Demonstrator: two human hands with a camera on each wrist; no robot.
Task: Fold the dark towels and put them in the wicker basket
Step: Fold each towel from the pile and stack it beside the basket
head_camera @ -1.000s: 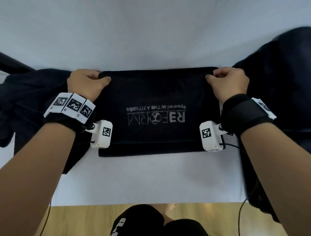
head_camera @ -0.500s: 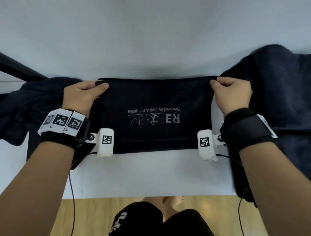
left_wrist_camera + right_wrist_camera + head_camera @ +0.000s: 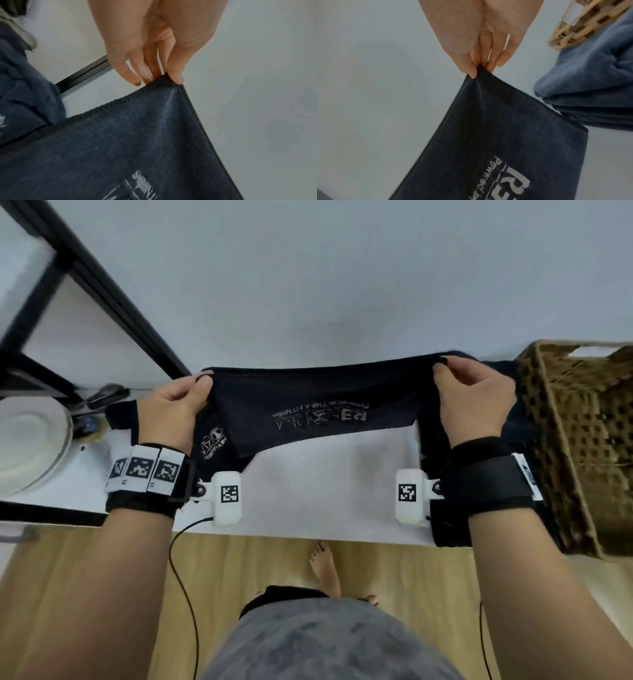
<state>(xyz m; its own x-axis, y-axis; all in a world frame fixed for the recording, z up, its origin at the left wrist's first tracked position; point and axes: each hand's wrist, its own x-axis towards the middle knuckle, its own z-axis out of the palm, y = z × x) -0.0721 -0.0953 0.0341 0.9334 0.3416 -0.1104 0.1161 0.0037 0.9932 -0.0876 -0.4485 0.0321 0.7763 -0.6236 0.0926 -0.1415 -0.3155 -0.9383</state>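
I see a black strap on each wrist: the left wrist strap (image 3: 147, 494) carries white tag plates, a white tagged camera pod (image 3: 227, 497) beside it trails a black cable (image 3: 185, 583). Forearms are bare; grey top, bare feet.

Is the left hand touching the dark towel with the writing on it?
Touching. The left wrist view shows the left hand pinching the corner of the dark towel between thumb and fingertips.
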